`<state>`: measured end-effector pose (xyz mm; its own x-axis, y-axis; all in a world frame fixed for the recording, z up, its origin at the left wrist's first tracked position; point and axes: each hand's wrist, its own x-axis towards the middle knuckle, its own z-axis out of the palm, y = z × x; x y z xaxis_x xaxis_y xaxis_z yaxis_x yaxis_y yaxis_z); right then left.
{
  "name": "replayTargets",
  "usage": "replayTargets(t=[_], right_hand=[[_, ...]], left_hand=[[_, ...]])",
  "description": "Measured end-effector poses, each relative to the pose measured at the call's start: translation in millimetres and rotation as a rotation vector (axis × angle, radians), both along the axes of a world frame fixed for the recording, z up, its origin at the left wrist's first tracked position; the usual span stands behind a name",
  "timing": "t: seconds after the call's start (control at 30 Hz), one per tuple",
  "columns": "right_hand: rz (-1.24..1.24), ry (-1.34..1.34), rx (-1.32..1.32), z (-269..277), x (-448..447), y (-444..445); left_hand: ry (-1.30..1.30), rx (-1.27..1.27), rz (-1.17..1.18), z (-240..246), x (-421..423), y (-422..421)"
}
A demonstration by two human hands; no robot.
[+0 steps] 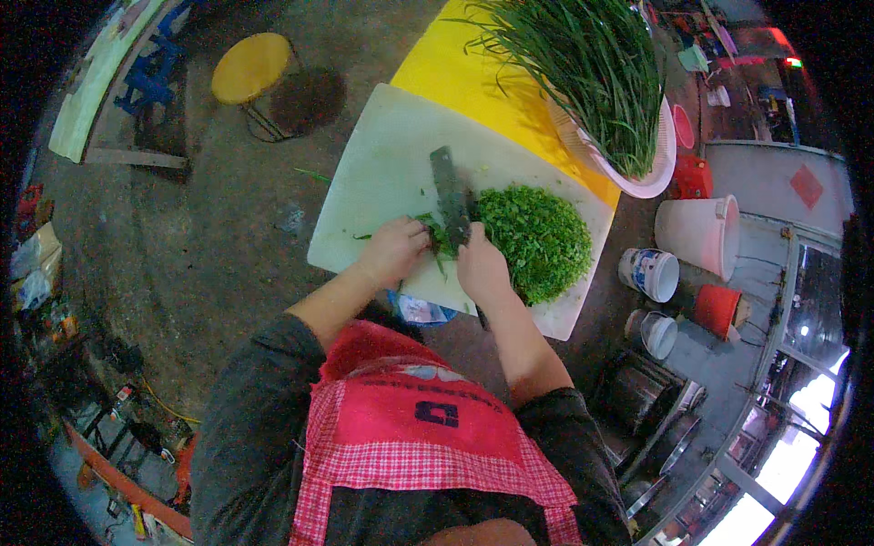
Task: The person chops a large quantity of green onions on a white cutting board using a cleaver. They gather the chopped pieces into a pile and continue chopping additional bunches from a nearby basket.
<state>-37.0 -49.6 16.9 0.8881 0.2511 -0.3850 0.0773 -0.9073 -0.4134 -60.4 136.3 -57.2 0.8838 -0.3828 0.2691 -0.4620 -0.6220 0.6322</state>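
A white cutting board lies before me on a yellow surface. My right hand grips a kitchen cleaver, whose dark blade stands over the board, slightly blurred. Just left of the blade, my left hand holds a small bunch of green leafy stalks against the board, fingers curled. A large heap of chopped greens sits right of the cleaver. Beyond the board, long uncut green leaves fill a white plastic basket. A few cut bits lie scattered on the board.
A round yellow stool stands on the floor at the upper left. Along the right are a large white bucket, smaller white pails and a red bucket. Metal pots stand at the lower right.
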Motion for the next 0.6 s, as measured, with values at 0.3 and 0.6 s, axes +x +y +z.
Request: replayTargets(t=[0.3,0.6], right_hand=[[0.121,0.046,-0.071,-9,-3,6],[0.172,0.116,-0.120,4,-10,0]], left_hand=[[0.087,0.096,-0.011,7,0,0],[-0.007,0.042,-0.028,6,-6,8]])
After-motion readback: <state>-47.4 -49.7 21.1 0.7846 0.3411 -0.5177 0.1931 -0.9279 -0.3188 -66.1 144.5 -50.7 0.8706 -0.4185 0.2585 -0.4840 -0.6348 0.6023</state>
